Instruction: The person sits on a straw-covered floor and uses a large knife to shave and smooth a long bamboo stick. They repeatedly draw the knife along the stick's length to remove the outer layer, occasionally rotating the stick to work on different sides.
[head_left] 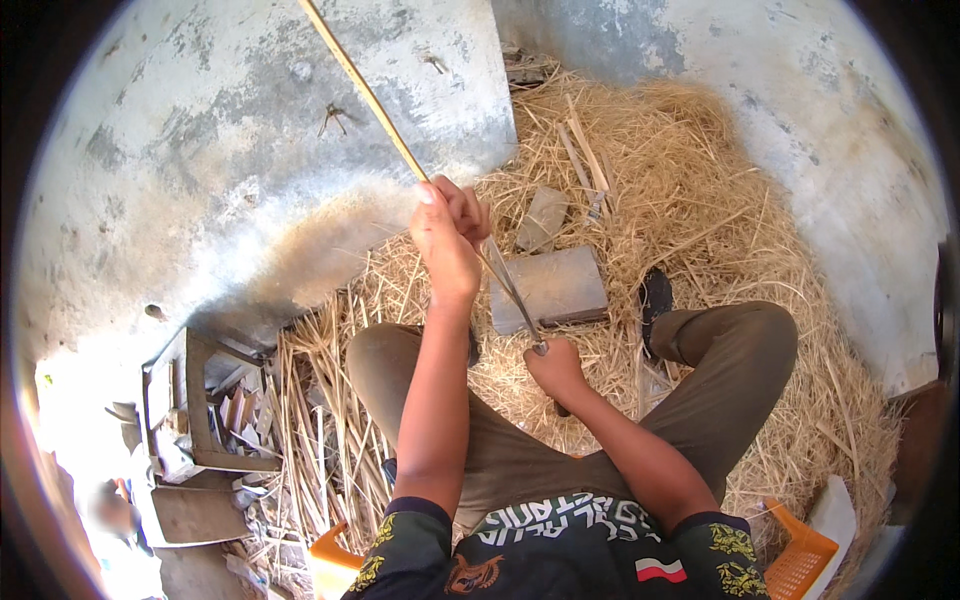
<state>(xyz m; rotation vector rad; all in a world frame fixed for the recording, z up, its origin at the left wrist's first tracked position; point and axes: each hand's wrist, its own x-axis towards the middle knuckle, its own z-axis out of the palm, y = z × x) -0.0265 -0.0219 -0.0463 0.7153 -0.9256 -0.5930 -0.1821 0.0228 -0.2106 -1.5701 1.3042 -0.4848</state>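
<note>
Looking at scuffed, pale grey walls [300,150] on the left, at the back and on the right. Covered at ground level in straw [690,200], heaped toward the back corner and spread all round the feet [655,300]. Sitting in the middle of that lot in brown trousers [740,345], knees wide apart, with a dark printed shirt [560,545] up top. Also got a dark wooden stand [235,462] off to the left, stuffed with scraps [245,410], plus loads of dry stalks [330,400] between that and the left knee. Spotting orange plastic [803,555] poking out on both sides of the body too.

Holding a long thin stick [366,90] up on a slant, top running out past the upper edge, lower part coming down in front of a greyish block [570,280] on the straw. Gripping the stick partway with the left hand [450,225], fingers curled in round it, thumb pressed along it. Clutching a knife [514,295] in the right hand [557,368], fingers wrapped round the handle, butt sticking out below; can't see those fingertips. Pointing the blade up toward the left hand, right by the stick's lower part; can't tell if touching. Last and smallest, seeing a flat stone [543,218] behind the block and metal hooks [333,118] in the left wall.
</note>
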